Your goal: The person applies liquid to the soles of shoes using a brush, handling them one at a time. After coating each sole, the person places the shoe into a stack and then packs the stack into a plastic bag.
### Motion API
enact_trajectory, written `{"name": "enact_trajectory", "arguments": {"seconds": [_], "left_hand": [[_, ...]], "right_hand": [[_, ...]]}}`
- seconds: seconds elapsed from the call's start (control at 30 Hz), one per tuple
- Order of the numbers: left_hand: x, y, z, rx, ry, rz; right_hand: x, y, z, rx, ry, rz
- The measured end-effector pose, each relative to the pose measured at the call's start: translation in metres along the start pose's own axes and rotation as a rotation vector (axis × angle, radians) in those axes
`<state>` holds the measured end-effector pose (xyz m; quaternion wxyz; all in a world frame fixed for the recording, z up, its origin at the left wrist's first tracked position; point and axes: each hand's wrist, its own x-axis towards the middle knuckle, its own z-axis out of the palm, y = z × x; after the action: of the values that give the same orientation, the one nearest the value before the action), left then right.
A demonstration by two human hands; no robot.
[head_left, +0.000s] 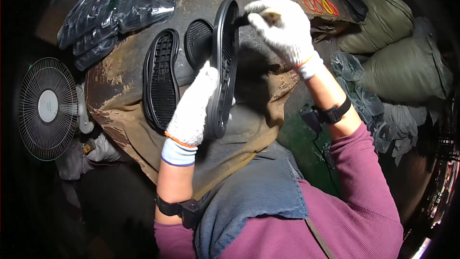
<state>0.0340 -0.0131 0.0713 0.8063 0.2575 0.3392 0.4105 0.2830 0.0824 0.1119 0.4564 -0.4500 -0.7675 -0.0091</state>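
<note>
My left hand, in a white knit glove, is closed round the side of a black shoe sole. The sole stands on edge, tilted upright, with its ribbed inner face turned to the right. At its upper end, my gloved right hand pinches a small tool with a tan handle and a dark tip at the sole's rim. Fingers hide most of that tool, so its exact kind cannot be made out. Left of the held sole lie more black soles, seemingly stacked, and another sole partly behind it.
Plastic-wrapped black packages lie at the table's far left. A white fan stands left. Scissors and a black sole-shaped piece rest at the far right. Green sacks are beyond. Worn cloth drapes over the table edge.
</note>
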Motion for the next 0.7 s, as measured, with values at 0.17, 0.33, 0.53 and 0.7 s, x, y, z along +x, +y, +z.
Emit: {"name": "enact_trajectory", "arguments": {"seconds": [0.17, 0.33, 0.53, 0.7], "left_hand": [[0.002, -0.022, -0.018, -0.234, -0.014, -0.118], [-0.013, -0.021, 0.0, -0.463, -0.061, -0.266], [-0.002, -0.018, -0.002, -0.776, -0.399, -0.198], [0.003, -0.033, -0.022, -0.758, -0.443, -0.172]], "right_hand": [[-0.028, 0.01, 0.015, -0.156, -0.083, -0.144], [0.013, 0.003, 0.015, -0.159, -0.041, -0.265], [0.008, 0.003, 0.045, -0.063, 0.012, -0.313], [-0.032, 0.004, 0.042, 0.504, 0.089, 0.368]]}}
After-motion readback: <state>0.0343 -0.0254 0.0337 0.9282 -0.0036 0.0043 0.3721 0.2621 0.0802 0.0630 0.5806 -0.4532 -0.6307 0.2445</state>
